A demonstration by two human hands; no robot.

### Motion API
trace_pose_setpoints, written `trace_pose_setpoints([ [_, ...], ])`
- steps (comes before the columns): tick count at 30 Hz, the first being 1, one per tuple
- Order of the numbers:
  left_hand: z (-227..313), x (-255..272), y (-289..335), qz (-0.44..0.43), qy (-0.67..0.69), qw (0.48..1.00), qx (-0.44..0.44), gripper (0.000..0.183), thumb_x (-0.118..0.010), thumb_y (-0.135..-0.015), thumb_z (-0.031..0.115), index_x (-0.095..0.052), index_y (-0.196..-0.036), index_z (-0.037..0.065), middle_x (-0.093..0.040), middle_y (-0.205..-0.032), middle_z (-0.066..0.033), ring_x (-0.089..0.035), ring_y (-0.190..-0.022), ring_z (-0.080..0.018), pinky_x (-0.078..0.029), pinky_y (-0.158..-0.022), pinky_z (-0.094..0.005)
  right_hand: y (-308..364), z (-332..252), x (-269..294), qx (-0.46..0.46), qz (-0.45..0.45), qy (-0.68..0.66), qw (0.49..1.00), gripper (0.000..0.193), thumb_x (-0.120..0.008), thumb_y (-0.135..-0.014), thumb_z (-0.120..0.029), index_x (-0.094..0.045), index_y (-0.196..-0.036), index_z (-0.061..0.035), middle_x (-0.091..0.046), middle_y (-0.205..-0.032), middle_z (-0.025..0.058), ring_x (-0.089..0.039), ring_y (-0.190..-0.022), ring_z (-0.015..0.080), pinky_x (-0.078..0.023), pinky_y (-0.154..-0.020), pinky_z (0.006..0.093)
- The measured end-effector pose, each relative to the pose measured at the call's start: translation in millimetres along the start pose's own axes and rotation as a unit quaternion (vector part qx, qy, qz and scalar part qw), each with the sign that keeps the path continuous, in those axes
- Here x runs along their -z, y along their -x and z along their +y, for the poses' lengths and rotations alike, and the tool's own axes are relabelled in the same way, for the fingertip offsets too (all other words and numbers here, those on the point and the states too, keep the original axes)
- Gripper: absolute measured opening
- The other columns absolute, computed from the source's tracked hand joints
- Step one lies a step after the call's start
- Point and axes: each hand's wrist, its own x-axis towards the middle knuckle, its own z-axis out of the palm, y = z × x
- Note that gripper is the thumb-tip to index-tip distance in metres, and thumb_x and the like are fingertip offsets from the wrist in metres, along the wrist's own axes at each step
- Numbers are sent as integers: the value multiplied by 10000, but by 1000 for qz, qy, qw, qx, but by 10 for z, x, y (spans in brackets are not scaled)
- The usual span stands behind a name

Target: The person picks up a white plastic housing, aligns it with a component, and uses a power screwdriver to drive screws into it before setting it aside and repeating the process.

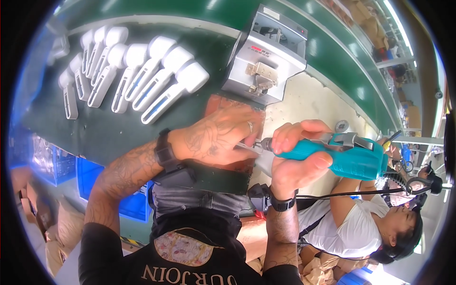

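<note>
My right hand [297,164] is wrapped round a teal electric screwdriver [358,159], which lies nearly level with its tip pointing left. My left hand [216,135], wearing a ring, is closed over a white handheld device [264,163] on a reddish-brown mat [216,103]. Most of this device is hidden by my fingers; only its pale rounded end shows beside my right hand. The screwdriver's tip meets the device near my left fingertips, and the exact contact point is hidden. Several white devices with round heads and long handles [161,97] lie in rows at the far left.
A grey machine with a metal bracket [266,52] stands behind the mat. A coiled cable [396,176] runs from the screwdriver toward the right. Blue bins [135,206] sit below the table's left edge. A person in a white shirt [349,228] is close on my right.
</note>
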Motion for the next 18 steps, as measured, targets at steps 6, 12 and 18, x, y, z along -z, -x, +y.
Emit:
trace_pose_setpoints([
  [6,12,24,-8,-14,6,1000,2,319,-807,-766,144,-497,-785,72,-647,-982,-112,-627,-982,-335,-439,-1023,-501,2,11,12,-5,-2,-19,1000,811,-512,-867,-765,-502,-1081,17,-466,-602,50,-444,-495,159,-383,-474,312],
  [12,-47,-50,5,34,-6,999,-30,292,-786,-733,182,-561,-871,58,-576,-952,-133,-575,-933,-359,-459,-803,-462,20,-19,4,-5,-2,-4,1000,810,-514,-868,-762,-502,-1086,18,-468,-606,50,-455,-501,162,-391,-480,311],
  [18,-75,-132,30,81,-66,992,-73,335,-784,-744,198,-636,-998,38,-631,-1084,-165,-593,-990,-363,-476,-868,-465,22,10,42,1,-14,-18,1000,806,-499,-872,-764,-506,-1088,12,-482,-620,53,-462,-505,164,-395,-482,312],
])
